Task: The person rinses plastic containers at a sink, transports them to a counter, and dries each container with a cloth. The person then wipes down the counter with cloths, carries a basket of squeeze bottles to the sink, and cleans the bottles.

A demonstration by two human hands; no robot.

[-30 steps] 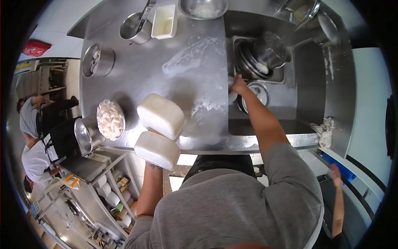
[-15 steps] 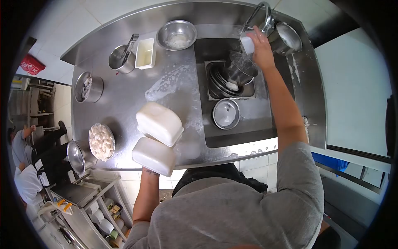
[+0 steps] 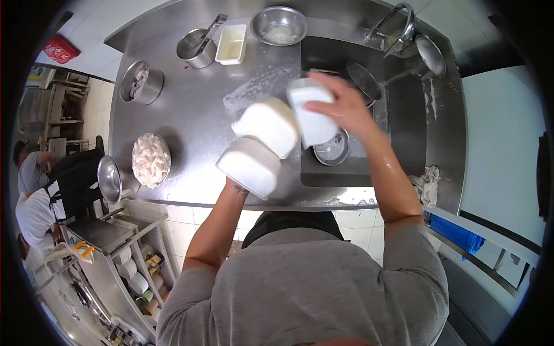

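The right hand (image 3: 349, 109) pinches a white plastic tub (image 3: 314, 126), thumb on its face; the left hand (image 3: 237, 185), fingers hidden, is beneath two similar tubs (image 3: 266, 124). All look light and stiff, probably slippery, best gripped across the walls.

The steel counter (image 3: 190, 124) bears a wide bowl (image 3: 279, 26) at twelve o'clock, rectangular tub (image 3: 231, 45) at eleven, small pot (image 3: 196, 56) at ten, wider pot (image 3: 151, 86) at nine, heaped bowl (image 3: 152, 160) at eight.
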